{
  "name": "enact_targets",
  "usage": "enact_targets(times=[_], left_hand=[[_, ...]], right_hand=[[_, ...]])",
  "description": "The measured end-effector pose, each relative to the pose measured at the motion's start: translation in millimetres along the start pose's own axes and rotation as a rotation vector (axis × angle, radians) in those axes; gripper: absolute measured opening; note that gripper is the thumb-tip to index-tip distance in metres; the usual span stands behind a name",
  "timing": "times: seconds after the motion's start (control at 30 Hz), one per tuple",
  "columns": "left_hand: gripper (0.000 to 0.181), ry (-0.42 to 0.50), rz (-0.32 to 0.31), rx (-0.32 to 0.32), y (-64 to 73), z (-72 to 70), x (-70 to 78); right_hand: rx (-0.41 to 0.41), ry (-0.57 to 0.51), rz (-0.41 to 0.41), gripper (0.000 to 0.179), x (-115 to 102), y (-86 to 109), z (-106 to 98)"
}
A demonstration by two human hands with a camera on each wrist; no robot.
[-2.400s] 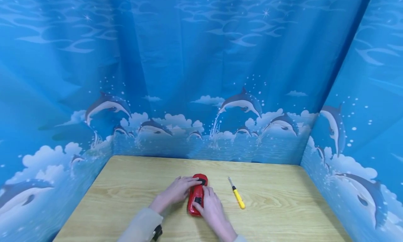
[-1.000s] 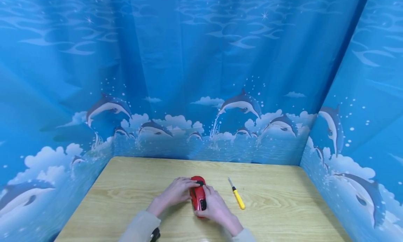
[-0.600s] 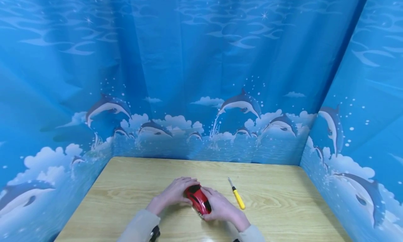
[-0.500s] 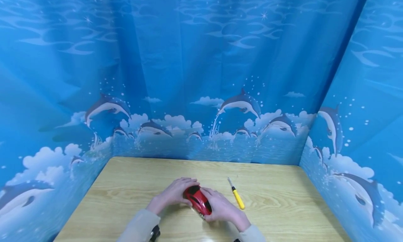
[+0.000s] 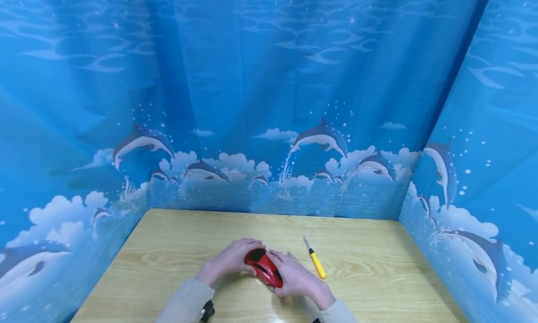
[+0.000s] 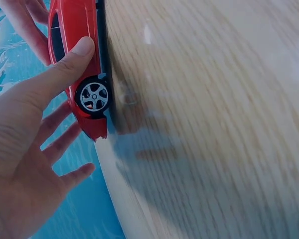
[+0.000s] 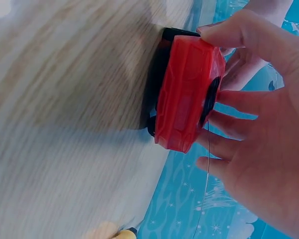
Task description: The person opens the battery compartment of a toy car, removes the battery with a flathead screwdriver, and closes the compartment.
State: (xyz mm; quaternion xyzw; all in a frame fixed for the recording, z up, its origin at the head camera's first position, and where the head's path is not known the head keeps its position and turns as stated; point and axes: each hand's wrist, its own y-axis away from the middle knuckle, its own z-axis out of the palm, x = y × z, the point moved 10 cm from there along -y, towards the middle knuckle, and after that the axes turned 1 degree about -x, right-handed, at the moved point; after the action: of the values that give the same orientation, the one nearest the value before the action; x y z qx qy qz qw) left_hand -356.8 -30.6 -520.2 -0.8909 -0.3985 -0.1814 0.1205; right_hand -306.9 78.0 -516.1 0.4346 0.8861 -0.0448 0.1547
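Observation:
A red toy car (image 5: 266, 268) with dark windows sits low over the wooden table between both hands, set diagonally in the head view. My left hand (image 5: 235, 257) grips its far-left end. In the left wrist view the left thumb (image 6: 79, 52) presses the car's side above a silver-spoked wheel (image 6: 93, 96), and the fingers reach round the far side. My right hand (image 5: 296, 277) holds the near-right end. The right wrist view shows the right thumb (image 7: 224, 32) at one corner of the car's red end (image 7: 184, 94), with fingers along the opposite side.
To the right of the hands a screwdriver (image 5: 314, 260) with a yellow handle and black collar lies on the wood-grain table (image 5: 370, 267). Blue curtains (image 5: 252, 103) printed with dolphins hang behind the table and at both sides.
The toy car has turned from nearly straight ahead to diagonal, its far end swinging left. My right hand has shifted slightly right with it. In the last half second little differs.

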Motion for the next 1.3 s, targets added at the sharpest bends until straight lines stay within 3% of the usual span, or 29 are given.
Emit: enact_targets(times=[0.37, 0.5, 0.73, 1.0, 1.3], left_hand=[[0.074, -0.010, -0.009, 0.049, 1.2, -1.2, 0.9], [0.073, -0.032, -0.019, 0.074, 1.7, -2.8, 2.2], [0.074, -0.064, -0.052, 0.104, 5.2, -3.0, 3.6], [0.077, -0.034, -0.106, 0.068, 10.4, 3.4, 2.8], [0.075, 0.002, -0.060, 0.061, 24.6, 4.7, 8.8]], right_hand=[[0.171, 0.014, -0.010, 0.085, -1.5, 3.3, -6.2], [0.196, 0.038, -0.009, 0.076, -1.3, 4.0, -10.3], [0.207, 0.082, -0.013, 0.068, -1.3, 5.1, -14.0], [0.199, 0.061, -0.012, 0.069, 0.7, 8.5, -11.3], [0.181, 0.021, -0.036, 0.068, 5.4, 15.3, -9.7]])
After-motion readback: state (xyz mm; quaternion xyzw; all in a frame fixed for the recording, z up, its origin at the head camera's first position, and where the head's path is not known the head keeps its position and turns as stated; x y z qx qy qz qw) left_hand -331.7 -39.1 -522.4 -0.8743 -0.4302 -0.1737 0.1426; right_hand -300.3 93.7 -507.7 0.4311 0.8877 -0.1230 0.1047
